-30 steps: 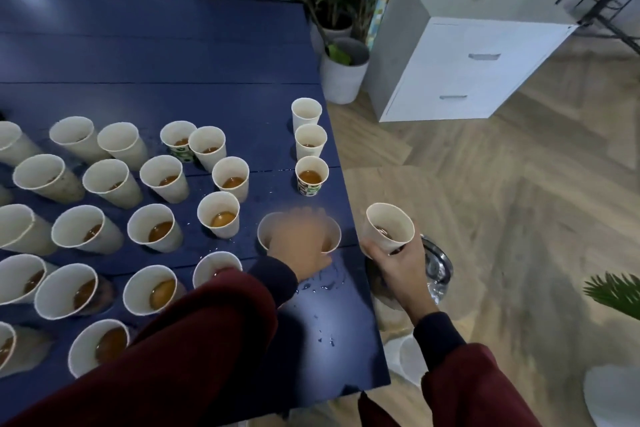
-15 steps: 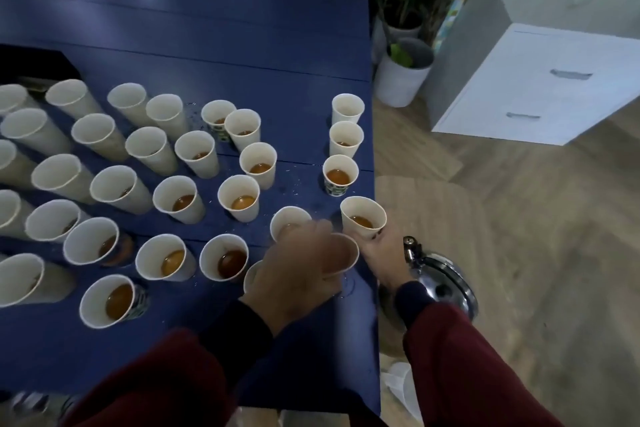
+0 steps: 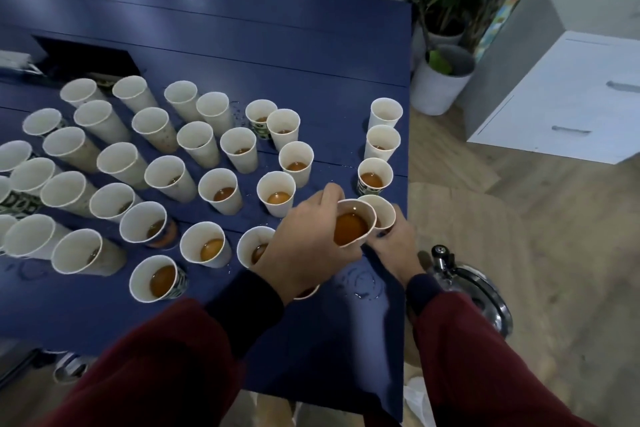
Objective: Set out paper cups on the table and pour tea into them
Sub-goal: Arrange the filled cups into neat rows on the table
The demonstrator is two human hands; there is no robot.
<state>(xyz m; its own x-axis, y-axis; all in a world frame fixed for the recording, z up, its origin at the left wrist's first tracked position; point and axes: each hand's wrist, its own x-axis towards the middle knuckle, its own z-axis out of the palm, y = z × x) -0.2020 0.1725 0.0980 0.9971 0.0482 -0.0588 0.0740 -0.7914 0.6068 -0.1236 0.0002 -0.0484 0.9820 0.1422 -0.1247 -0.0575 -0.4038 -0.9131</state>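
Two arms in dark red sleeves (image 3: 156, 374) with black cuffs reach forward over a dark blue surface (image 3: 311, 340). The left hand (image 3: 304, 246) has its fingers (image 3: 329, 192) curled round a white paper cup of amber tea (image 3: 353, 229), whose mouth tips toward the camera. Whether its base touches the surface cannot be told. The right hand (image 3: 394, 246) grips a second white paper cup (image 3: 382, 210) low on its wall, fingers wrapped round it. This cup is just behind the first, their rims touching, near the right edge of the surface.

Spilled drops (image 3: 363, 282) glisten on the surface just below both hands. Off the right edge, lower down beside the right forearm, sits a shiny steel kettle (image 3: 481, 288).

To the left, many upright white paper cups (image 3: 221, 191) stand in slanting rows. The nearer ones show tea inside, and a few carry a green print. The contents of the farthest are hard to see. Just beyond the hands, along the right edge, a column of three paper cups (image 3: 381, 146) stands apart from the rows, and the nearest holds tea.

Farther back on the left is a dark rectangular opening (image 3: 86, 59) in the surface. Past the far right corner, a white round plant pot (image 3: 443, 90) and a white drawer cabinet (image 3: 571, 97) stand on a wooden floor (image 3: 519, 201).
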